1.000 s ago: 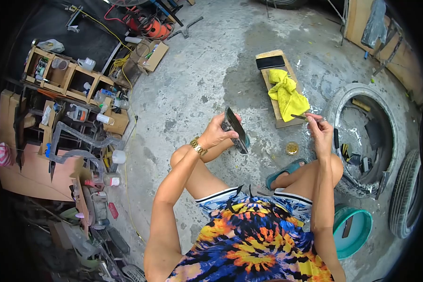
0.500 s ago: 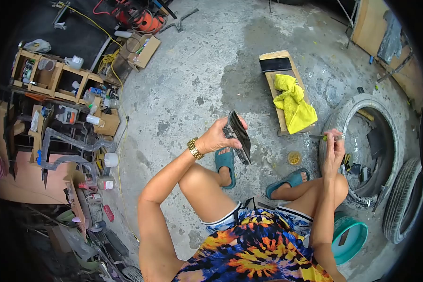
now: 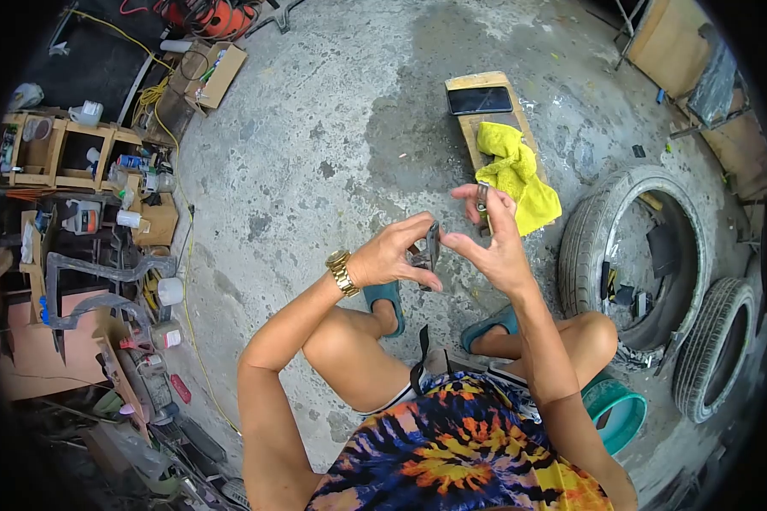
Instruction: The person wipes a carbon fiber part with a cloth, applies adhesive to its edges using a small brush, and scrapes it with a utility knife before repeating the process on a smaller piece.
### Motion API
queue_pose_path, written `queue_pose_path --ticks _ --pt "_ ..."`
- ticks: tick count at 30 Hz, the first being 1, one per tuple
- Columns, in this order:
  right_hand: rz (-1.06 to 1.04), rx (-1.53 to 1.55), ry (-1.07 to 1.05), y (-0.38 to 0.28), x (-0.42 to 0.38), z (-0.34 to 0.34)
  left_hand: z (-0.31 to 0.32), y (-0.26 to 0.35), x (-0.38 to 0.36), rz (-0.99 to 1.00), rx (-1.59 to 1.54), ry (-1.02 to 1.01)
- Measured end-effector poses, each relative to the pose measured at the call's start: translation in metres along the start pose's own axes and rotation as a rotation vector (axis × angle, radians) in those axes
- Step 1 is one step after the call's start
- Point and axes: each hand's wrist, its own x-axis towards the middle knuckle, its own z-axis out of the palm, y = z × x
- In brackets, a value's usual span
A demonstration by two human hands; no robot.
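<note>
My left hand (image 3: 390, 254), with a gold watch (image 3: 341, 271) on its wrist, grips a dark piece with a carbon-fibre pattern (image 3: 433, 245) between thumb and fingers. The piece is turned nearly edge-on, so its flat face is hidden. My right hand (image 3: 501, 249) is close on the right, its thumb at the edge of the piece. Between this hand's raised fingers sits a small shiny metal tool (image 3: 482, 198); its kind is not clear. Just behind the fingers, a yellow cloth (image 3: 520, 175) lies on a low wooden bench (image 3: 477, 83).
A phone (image 3: 480, 100) lies at the bench's far end. Two tyres (image 3: 584, 247) and a teal bucket (image 3: 639, 417) are at my right. Wooden shelving (image 3: 68, 180) with bottles, a cardboard box (image 3: 222, 77) and a yellow cord (image 3: 193, 289) are at my left.
My right hand has moved left and up from beside the tyre to the dark piece. The left hand has turned the piece edge-on. The view has shifted slightly.
</note>
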Motion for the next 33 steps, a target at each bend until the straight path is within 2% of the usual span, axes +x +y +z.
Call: queue_pose_path --ticks 4,12,14,17,18,20,22,23,24,25,26,28,30,32,33 --pt "-0.031 -0.067 0.026 0.001 0.000 0.009 0.004 -0.001 -0.002 0.081 0.041 0.017" --pt "-0.026 -0.071 0.047 -0.001 -0.004 0.016 0.006 -0.001 -0.006 0.094 0.066 0.023" --pt "-0.083 -0.145 0.094 -0.002 -0.004 0.017 0.005 0.002 -0.007 0.103 0.080 0.035" --pt "-0.033 -0.087 0.199 -0.008 0.001 0.014 0.002 0.006 -0.006 0.087 0.034 0.054" --pt "-0.035 -0.089 0.196 -0.008 0.003 0.010 0.001 0.004 -0.007 0.049 0.017 0.021" --pt "0.017 -0.053 0.329 -0.004 0.007 -0.004 -0.001 0.000 -0.009 0.006 0.002 -0.003" --pt "-0.028 0.001 0.370 0.003 0.019 -0.023 -0.002 -0.004 -0.009 -0.007 0.016 -0.025" --pt "0.002 -0.094 0.366 0.005 0.026 -0.037 -0.004 -0.006 -0.011 -0.008 0.008 -0.031" --pt "-0.028 -0.032 0.386 0.016 0.036 -0.049 -0.008 -0.007 -0.015 -0.084 0.001 -0.018" --pt "-0.009 -0.125 0.375 0.027 0.046 -0.065 -0.009 -0.010 -0.015 -0.140 -0.018 -0.025" --pt "0.027 -0.245 0.384 0.038 0.051 -0.091 -0.010 -0.016 -0.016 -0.140 0.035 -0.010" --pt "0.296 -0.545 0.378 0.065 0.056 -0.148 -0.014 -0.038 -0.019 -0.009 0.216 0.022" --pt "0.462 -0.793 0.412 0.122 0.052 -0.210 -0.020 -0.048 -0.012 -0.072 0.187 0.004" --pt "0.768 -1.055 0.471 0.198 0.026 -0.281 -0.028 -0.087 0.002 -0.015 0.213 0.011" --pt "0.893 -1.051 0.460 0.213 0.023 -0.288 -0.030 -0.096 0.010 0.000 0.202 0.011"
